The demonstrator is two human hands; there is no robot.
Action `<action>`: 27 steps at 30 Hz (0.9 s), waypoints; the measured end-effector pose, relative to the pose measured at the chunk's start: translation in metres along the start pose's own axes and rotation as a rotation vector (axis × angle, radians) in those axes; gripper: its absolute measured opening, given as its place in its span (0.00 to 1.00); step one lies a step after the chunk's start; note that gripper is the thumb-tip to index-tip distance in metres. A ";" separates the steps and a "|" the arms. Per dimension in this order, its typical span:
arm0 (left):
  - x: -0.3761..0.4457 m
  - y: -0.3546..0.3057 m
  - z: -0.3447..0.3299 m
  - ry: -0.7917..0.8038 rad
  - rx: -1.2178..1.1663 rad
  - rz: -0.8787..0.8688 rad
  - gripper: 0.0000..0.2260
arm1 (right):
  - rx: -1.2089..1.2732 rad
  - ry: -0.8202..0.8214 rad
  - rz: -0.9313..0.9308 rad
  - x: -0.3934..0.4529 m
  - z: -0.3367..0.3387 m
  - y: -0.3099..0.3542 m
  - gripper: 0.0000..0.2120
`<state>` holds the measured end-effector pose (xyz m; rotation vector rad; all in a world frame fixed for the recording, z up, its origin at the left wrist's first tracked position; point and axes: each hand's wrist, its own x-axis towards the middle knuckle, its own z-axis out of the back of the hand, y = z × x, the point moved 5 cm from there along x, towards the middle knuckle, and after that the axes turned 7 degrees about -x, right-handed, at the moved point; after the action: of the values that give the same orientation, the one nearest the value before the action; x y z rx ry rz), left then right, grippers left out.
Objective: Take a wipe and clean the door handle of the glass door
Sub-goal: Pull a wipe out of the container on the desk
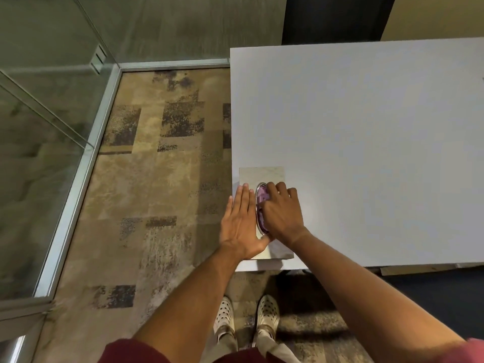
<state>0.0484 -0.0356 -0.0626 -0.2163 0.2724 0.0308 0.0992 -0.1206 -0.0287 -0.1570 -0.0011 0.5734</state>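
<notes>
the wipe box (264, 176) sits at the white table's (366, 142) near-left corner, left hand (239, 218) pressed flat on its lid, right hand (281, 212) curled into the oval opening (259, 203) directly beneath its fingertips, pinching purple wipes (262, 197).

The desk (366, 142) is plain white. The wipe box (264, 175) on it is pale grey-beige, its opening rimmed in silver and showing purple. The carpet (162, 163) is mottled tan with dark speckled rectangular patches. The shoes (267, 313) are cream with dark holes; the sleeves (125, 352) are maroon.
</notes>
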 end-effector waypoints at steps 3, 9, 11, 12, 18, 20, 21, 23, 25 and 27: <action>0.000 0.000 0.001 0.002 0.003 0.007 0.54 | -0.008 -0.024 -0.022 0.000 0.003 0.002 0.17; -0.001 -0.001 0.003 0.008 -0.013 0.006 0.55 | 0.008 0.044 -0.049 0.004 0.001 0.006 0.14; -0.001 0.000 0.003 0.012 -0.013 0.002 0.55 | -0.001 0.046 -0.050 0.006 0.000 0.006 0.14; -0.001 0.000 0.002 0.014 -0.014 0.003 0.55 | -0.005 0.044 -0.050 0.006 0.000 0.007 0.13; 0.000 0.001 0.001 -0.001 -0.011 -0.007 0.53 | -0.018 0.035 0.000 0.008 0.000 0.007 0.12; -0.001 0.001 0.001 -0.009 -0.014 -0.007 0.54 | -0.022 0.033 0.007 0.008 -0.003 0.006 0.12; -0.001 0.001 0.001 -0.012 -0.014 -0.008 0.54 | -0.027 0.028 0.006 0.007 -0.004 0.004 0.12; -0.001 0.000 0.002 -0.013 -0.022 -0.013 0.53 | -0.019 -0.004 -0.001 0.006 -0.005 0.001 0.12; -0.002 0.000 0.003 -0.010 -0.027 -0.018 0.53 | 0.031 -0.050 -0.006 0.005 -0.002 -0.003 0.11; -0.002 -0.001 0.004 -0.011 -0.023 -0.020 0.52 | 0.086 -0.087 -0.013 0.005 0.001 -0.006 0.10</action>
<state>0.0474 -0.0355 -0.0583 -0.2417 0.2591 0.0154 0.1070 -0.1227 -0.0269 -0.0482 -0.0621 0.5657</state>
